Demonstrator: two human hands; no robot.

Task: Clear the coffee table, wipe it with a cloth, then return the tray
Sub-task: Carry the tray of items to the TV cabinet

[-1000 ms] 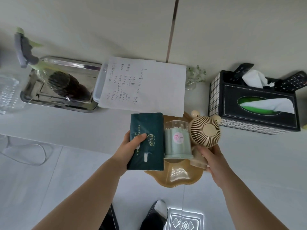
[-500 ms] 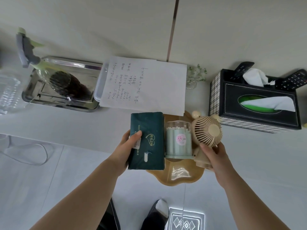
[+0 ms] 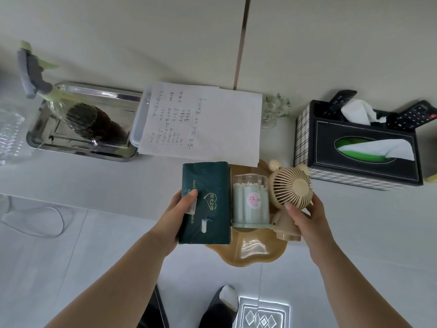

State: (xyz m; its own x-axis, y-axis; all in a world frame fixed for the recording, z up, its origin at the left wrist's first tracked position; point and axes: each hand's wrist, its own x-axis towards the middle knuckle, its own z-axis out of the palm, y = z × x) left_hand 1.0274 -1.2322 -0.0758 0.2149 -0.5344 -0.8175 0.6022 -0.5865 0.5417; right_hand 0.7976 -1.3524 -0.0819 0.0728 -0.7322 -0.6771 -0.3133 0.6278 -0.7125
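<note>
An amber tray (image 3: 250, 253) is held out over the near edge of the white coffee table (image 3: 99, 183). It carries a dark green tissue pack (image 3: 208, 202), a mint cotton-swab jar (image 3: 250, 202) and a beige bear-eared fan (image 3: 292, 188). My left hand (image 3: 177, 216) grips the tissue pack at the tray's left side, thumb on top. My right hand (image 3: 307, 216) grips the fan's base at the tray's right side. Whether the fingers also hold the tray's rim is hidden.
On the table lie a steel tray (image 3: 82, 150) with a spray bottle (image 3: 78, 114), a handwritten paper (image 3: 203, 124) over a white bin, a small glass ornament (image 3: 275, 110) and a black tissue box (image 3: 359, 147) holding remotes. A clear glass dish (image 3: 9, 133) sits far left.
The tray and both hands have shifted slightly right and nearer to me. My right hand's grip has slid up along the fan.
</note>
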